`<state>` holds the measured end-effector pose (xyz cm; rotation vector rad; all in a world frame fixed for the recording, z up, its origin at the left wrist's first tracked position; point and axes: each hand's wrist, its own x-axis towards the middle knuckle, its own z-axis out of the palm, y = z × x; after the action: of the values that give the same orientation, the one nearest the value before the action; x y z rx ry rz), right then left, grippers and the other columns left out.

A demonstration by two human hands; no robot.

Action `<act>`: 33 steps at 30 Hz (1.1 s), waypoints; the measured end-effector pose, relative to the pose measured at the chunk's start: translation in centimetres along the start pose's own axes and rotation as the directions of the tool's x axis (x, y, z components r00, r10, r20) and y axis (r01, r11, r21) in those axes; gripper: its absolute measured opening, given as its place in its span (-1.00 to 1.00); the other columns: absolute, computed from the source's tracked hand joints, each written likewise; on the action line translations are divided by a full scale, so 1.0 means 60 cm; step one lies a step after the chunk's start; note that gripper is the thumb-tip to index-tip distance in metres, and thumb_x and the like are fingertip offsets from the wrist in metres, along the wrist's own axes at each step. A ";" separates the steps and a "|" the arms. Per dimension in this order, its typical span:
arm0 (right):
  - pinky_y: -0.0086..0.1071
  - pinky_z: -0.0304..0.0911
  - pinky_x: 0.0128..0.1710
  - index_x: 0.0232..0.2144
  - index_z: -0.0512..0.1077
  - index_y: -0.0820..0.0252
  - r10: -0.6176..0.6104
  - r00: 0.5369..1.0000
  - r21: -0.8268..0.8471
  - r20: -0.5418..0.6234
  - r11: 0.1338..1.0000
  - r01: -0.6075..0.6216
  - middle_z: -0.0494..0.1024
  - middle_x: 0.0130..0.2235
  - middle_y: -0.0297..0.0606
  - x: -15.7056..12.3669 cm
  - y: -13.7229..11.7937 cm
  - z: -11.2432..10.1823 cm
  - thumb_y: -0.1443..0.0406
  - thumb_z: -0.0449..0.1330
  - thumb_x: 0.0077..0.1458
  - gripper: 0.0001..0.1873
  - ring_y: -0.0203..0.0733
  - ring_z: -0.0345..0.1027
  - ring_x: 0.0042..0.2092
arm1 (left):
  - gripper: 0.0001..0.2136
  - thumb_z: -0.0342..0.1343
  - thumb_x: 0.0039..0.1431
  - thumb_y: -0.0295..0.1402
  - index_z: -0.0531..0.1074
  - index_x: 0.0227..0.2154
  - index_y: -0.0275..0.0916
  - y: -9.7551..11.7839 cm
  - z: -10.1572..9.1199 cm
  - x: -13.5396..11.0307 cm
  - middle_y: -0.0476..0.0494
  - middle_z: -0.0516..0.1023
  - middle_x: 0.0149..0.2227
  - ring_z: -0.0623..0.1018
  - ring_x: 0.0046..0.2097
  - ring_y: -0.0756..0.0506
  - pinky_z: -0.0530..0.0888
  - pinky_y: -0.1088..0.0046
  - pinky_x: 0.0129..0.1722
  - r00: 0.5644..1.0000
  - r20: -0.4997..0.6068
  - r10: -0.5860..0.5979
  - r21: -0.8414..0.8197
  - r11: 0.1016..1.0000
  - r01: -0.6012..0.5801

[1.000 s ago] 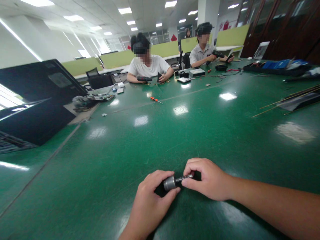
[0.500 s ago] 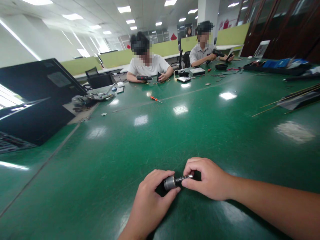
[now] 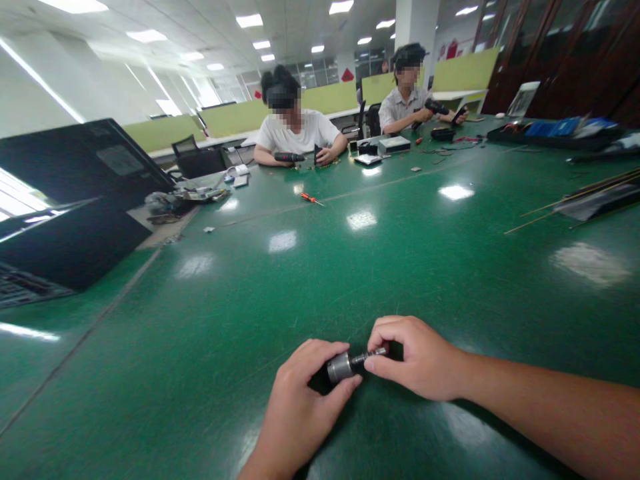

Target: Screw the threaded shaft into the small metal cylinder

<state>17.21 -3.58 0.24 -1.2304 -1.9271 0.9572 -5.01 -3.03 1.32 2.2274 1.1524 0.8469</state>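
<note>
A short grey metal cylinder with a thin, stepped shaft (image 3: 341, 367) lies nearly level just above or on the green table; its exact kind does not show. My left hand (image 3: 305, 400) curls around the cylinder, thumb on the near side and fingers on the far side. At the right, my right hand (image 3: 413, 357) pinches the shaft's end between thumb and forefinger. The shaft points toward the right, and its tip shows between those fingers. Part of the cylinder's left end is in the shadow of my left palm.
The green table (image 3: 250, 280) bears an orange screwdriver (image 3: 311, 199) farther off. A large black open case (image 3: 65, 247) stands at left. Two people sit across, one with a power drill (image 3: 289, 157) close by. A tray with blue items (image 3: 555, 132) lies back right.
Both hands and the metal piece hold almost the same place. The view has shifted only very slightly.
</note>
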 end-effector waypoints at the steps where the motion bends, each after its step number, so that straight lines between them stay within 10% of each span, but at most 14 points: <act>1: -0.41 0.13 -0.33 -0.43 0.48 0.19 0.001 1.000 0.007 -0.002 1.000 -0.001 0.46 -0.43 -0.40 0.000 0.000 0.000 0.25 0.28 0.10 -0.87 -0.30 0.32 -0.36 | -0.77 0.31 0.08 -0.42 0.53 -0.18 -0.11 0.000 0.000 0.000 -0.02 0.61 -0.27 0.59 -0.24 -0.08 0.49 0.41 -0.21 1.000 0.001 -0.002 -0.002 1.000 0.002; 33: -0.37 0.08 -0.37 -0.59 0.30 0.19 0.062 0.996 0.364 -0.069 0.931 -0.032 0.36 -0.50 -0.35 0.001 0.012 -0.004 0.24 0.15 0.07 -0.76 -0.26 0.20 -0.42 | -0.77 0.32 0.06 -0.38 0.53 -0.20 -0.06 -0.006 -0.002 -0.001 0.01 0.62 -0.23 0.60 -0.20 -0.10 0.48 0.38 -0.15 0.996 -0.011 -0.090 0.025 0.996 0.090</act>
<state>17.72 -3.24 -0.25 -1.0817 -1.5750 1.2078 -5.32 -2.89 1.15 2.1757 1.2641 0.8116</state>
